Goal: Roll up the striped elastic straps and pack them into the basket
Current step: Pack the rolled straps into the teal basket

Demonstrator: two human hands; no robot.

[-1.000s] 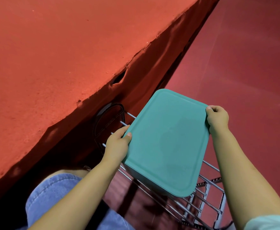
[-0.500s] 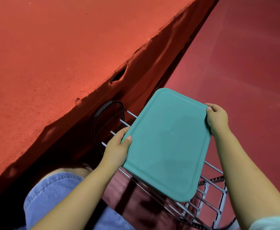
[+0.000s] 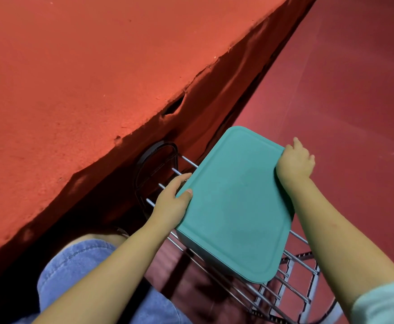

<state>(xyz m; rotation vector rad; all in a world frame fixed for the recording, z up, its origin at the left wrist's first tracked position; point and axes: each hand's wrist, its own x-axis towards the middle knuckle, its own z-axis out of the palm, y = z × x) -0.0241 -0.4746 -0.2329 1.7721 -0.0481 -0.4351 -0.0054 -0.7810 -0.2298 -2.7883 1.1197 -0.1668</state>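
Observation:
A teal basket with its flat lid (image 3: 235, 206) on sits on a metal wire rack (image 3: 291, 284), low beside the table. My left hand (image 3: 170, 206) rests against the basket's left edge, thumb on the lid and fingers straight along the side. At the far right corner of the lid my right hand (image 3: 294, 162) lies with its fingers loose and spread. No striped elastic straps show; the lid hides whatever is inside the basket.
A table under a red cloth (image 3: 74, 90) fills the left and top, its torn edge hanging over the rack. A black wire loop (image 3: 158, 148) stands at the rack's far end. Dark red floor (image 3: 355, 113) lies to the right. My knee in blue jeans (image 3: 79, 272) is at the bottom left.
My right hand has uncurled from the lid's far corner and its fingers now spread. The left fingers have straightened along the basket's edge. The basket has barely shifted on the rack.

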